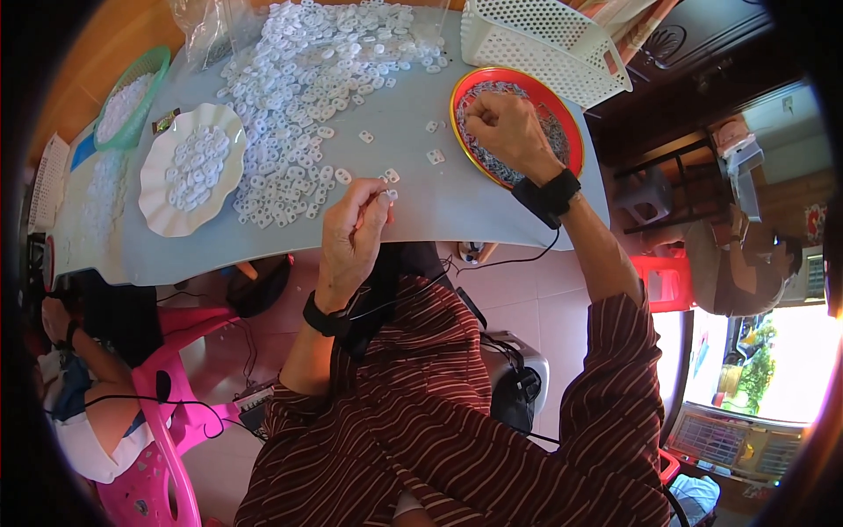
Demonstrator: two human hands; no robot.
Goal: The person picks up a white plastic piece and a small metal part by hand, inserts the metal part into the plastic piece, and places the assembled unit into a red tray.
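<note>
My left hand is closed in a pinch near the table's front edge, on a small white plastic piece with holes. Another white piece shows right by the fingertips. Over the red bowl with a yellow rim, my right hand has its fingers curled in. Whatever those fingers hold, if anything, is hidden. Small grey metal parts fill the bowl beneath it. A few single white pieces lie on the grey table between the bowl and my left hand.
A big heap of white pieces spreads across the table. Left of it are a scalloped plate of pieces and a green basket. A white perforated basket stands behind the bowl. Other people sit at both sides.
</note>
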